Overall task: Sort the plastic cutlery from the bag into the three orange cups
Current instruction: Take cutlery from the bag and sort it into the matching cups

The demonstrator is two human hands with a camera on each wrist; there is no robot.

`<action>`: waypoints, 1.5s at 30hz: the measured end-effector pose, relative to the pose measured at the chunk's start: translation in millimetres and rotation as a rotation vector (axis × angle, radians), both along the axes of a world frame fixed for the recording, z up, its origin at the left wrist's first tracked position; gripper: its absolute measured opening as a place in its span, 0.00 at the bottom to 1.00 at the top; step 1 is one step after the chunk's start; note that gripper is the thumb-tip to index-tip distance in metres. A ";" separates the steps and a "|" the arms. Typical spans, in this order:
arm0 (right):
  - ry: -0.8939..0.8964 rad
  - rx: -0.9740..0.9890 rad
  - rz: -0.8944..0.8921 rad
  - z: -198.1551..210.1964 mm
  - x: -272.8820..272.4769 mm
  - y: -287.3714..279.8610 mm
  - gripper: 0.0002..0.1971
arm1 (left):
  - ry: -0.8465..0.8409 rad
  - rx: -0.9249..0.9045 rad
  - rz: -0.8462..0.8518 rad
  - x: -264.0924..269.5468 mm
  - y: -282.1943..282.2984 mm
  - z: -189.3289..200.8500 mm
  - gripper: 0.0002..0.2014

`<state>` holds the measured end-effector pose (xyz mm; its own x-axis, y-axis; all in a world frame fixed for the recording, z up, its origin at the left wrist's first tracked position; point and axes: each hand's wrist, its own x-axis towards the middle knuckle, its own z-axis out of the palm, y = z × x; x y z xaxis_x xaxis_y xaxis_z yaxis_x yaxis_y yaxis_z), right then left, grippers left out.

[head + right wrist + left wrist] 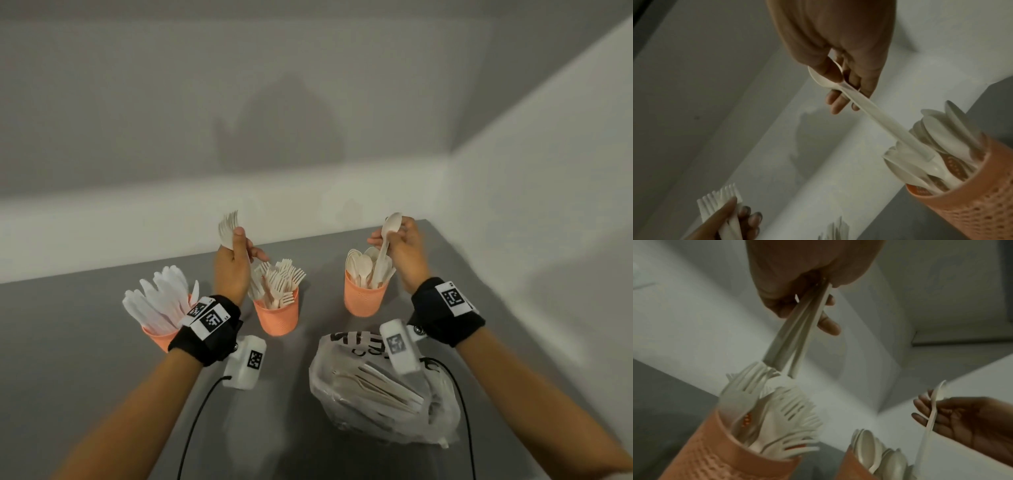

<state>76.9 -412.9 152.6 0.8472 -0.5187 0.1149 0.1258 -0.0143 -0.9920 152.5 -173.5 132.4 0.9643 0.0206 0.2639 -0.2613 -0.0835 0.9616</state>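
My left hand (232,270) grips forks (228,226) over the middle cup (276,317), my right hand (404,251) pinches a spoon (387,243) handle-down into the right cup (364,301); the bag (383,397) lies near.

Bare grey table (85,342) lies open on the left, while the middle cup (276,314), right cup (365,297) (both bristling with cutlery) and plastic bag (383,394) crowd the centre.

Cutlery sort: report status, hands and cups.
Left hand grips forks above fork cup. Right hand holds spoon, handle down over spoon cup. Bag still holds cutlery. Nothing in the way.
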 end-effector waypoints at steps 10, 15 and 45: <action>0.053 -0.077 -0.072 -37.9 18.7 -10.8 0.16 | 0.015 -0.021 -0.058 8.7 -8.2 -34.8 0.21; 0.146 -0.145 -0.105 -54.0 24.3 -13.9 0.15 | -0.099 0.251 -0.005 9.4 -8.6 -50.5 0.15; 0.724 -1.269 0.224 -76.4 19.2 -1.8 0.31 | -0.254 1.312 -0.234 12.4 0.4 -71.1 0.53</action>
